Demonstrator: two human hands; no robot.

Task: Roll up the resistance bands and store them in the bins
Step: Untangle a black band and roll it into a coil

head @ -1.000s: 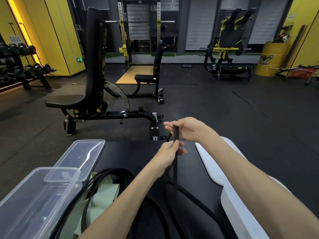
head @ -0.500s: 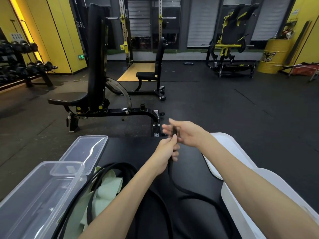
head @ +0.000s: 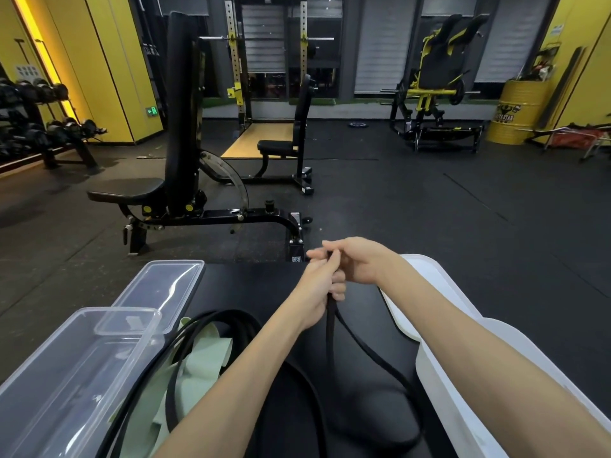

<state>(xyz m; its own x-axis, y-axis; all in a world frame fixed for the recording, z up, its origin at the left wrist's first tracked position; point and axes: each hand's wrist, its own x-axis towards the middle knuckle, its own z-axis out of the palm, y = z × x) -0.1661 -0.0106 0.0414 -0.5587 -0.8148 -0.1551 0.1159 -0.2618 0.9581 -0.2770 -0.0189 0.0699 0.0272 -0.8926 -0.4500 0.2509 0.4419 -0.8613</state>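
Gym, black surface [head: 251, 285]: both hands' grip pinches a black band [head: 330, 328] end (loose tail [head: 380, 361] may unroll if pinch slackens).

Dim gym; warm light strip [head: 39, 57] glows upper left; glare on clear bin [head: 82, 368]; wide-angle bending at edges.

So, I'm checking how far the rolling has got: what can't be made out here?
Head view only:
- Start of the roll on the black band: hidden inside the left hand and right hand.
- Pale green band: partly under black loops and the left forearm.
- Clear bin: cut off by the frame edge.
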